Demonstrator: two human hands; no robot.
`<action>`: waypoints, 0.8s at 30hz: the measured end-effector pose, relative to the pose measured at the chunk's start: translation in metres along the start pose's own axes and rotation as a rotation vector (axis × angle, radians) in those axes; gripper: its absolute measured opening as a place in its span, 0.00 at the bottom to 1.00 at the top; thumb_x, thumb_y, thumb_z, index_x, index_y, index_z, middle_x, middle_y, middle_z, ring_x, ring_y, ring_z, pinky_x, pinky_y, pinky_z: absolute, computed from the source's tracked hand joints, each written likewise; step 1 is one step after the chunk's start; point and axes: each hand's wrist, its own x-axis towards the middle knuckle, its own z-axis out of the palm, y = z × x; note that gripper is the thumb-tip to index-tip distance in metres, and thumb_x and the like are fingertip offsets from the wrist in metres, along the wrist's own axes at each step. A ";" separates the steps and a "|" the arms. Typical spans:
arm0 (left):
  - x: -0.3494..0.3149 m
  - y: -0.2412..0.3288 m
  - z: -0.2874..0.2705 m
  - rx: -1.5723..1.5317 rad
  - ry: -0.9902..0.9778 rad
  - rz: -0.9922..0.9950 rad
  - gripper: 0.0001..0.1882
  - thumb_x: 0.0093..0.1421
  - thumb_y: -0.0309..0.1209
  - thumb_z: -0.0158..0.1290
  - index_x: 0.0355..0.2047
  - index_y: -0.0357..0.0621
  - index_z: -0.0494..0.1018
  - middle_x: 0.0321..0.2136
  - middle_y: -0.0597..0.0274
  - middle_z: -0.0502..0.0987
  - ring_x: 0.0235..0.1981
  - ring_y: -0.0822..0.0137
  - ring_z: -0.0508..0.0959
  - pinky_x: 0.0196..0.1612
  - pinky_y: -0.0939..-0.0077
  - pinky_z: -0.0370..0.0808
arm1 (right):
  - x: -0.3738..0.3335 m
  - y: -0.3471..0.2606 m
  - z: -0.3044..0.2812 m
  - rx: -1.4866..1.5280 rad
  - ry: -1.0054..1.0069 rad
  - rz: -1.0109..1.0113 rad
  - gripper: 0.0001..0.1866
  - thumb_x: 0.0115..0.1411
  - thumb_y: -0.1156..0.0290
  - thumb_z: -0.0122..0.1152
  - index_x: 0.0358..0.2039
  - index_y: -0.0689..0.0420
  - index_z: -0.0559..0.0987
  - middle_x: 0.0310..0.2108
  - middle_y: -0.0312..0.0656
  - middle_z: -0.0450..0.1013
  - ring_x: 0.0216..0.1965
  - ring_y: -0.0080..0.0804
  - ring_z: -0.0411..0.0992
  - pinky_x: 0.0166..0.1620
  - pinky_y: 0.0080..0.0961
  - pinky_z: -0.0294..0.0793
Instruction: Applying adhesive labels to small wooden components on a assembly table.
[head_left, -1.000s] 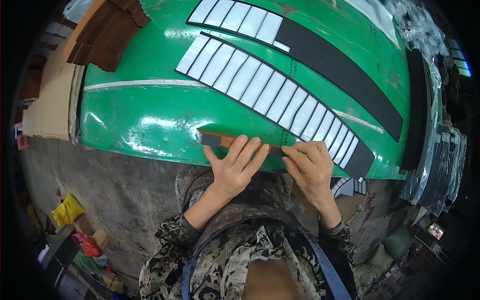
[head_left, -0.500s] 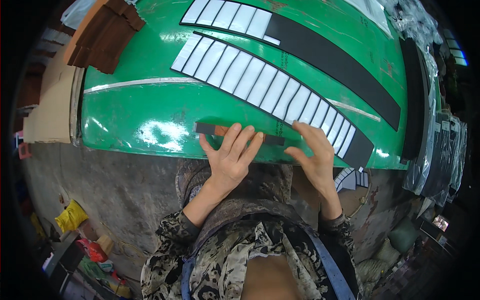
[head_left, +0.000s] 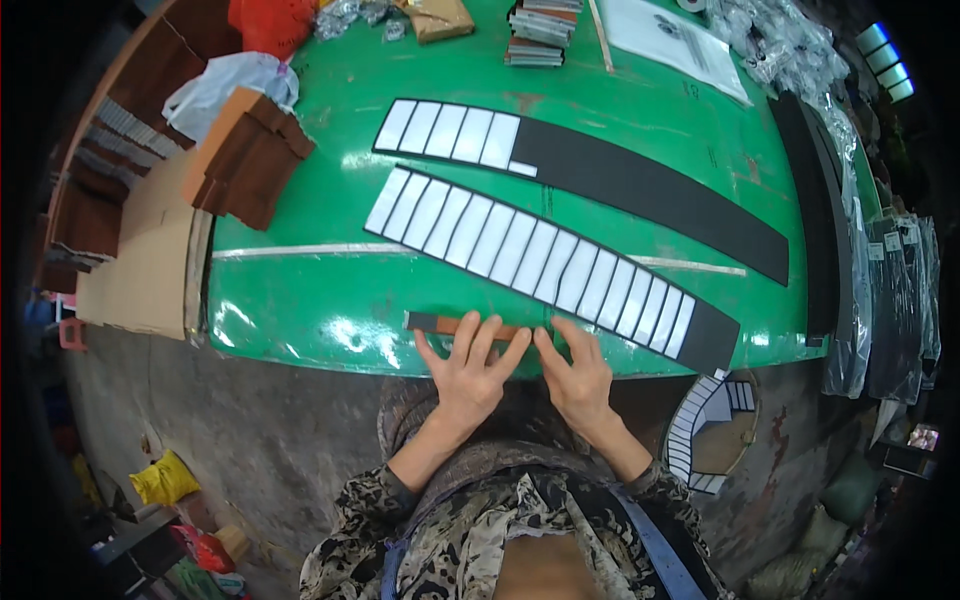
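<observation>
Strip (head_left: 442, 324), narrow, brown w/ dk grey L end, qty 1: at near edge of green tabletop (head_left: 300, 200), lying L to R under the hands.

L hand (head_left: 470, 380): fingers spread, bent down over strip, covering parts of it; touching. Cannot tell if gripping or only pressing.

R hand (head_left: 580, 380): thumb & index at strip's R end, just beside L hand; other fingers curled. Cannot tell if pinching; strip's R end partly hidden by fingers.

Tabletop, mid: curved black band (head_left: 710, 345) w/ row of white panels, diag., nearest the hands; 2nd black band (head_left: 640, 195) beyond it, apart, white panels on L part only, remainder plain black.

Tabletop, far: stack of thin pcs (head_left: 540, 35); brown packet (head_left: 438, 18); clear plastic sheeting (head_left: 675, 45); crumpled clear plastic (head_left: 790, 50), far R.

L side: stepped brown stack (head_left: 245, 160); white plastic bag (head_left: 235, 85) behind it; red bag (head_left: 270, 20); cardboard (head_left: 140, 260) beside table.

R side: long black strips (head_left: 815, 230) along table edge; plastic-wrapped dk pcs (head_left: 900, 310) beyond.

Floor: yellow bag (head_left: 165, 480), lower L; red stool (head_left: 72, 333), far L; white-panelled curved pc (head_left: 682, 440) in round container (head_left: 745, 440), below table's R near edge.
</observation>
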 end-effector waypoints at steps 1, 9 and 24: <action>0.000 0.000 0.000 0.000 0.000 0.001 0.19 0.50 0.27 0.52 0.42 0.64 0.76 0.45 0.65 0.69 0.53 0.60 0.67 0.59 0.32 0.38 | 0.000 0.000 0.000 0.000 0.012 0.001 0.28 0.38 0.81 0.62 0.46 0.55 0.76 0.46 0.47 0.68 0.41 0.45 0.70 0.36 0.34 0.75; 0.002 -0.001 -0.002 -0.037 -0.042 -0.011 0.24 0.49 0.27 0.52 0.46 0.67 0.73 0.45 0.66 0.70 0.53 0.64 0.67 0.56 0.27 0.39 | 0.009 -0.008 -0.011 0.074 0.002 0.090 0.26 0.43 0.80 0.63 0.47 0.57 0.75 0.48 0.49 0.66 0.45 0.49 0.67 0.42 0.38 0.72; 0.012 -0.012 -0.016 -0.188 -0.153 0.008 0.26 0.51 0.25 0.51 0.50 0.65 0.71 0.50 0.58 0.67 0.53 0.58 0.67 0.49 0.26 0.48 | 0.011 -0.003 0.004 0.244 0.019 0.234 0.26 0.47 0.79 0.65 0.49 0.60 0.73 0.45 0.51 0.69 0.44 0.46 0.70 0.44 0.33 0.71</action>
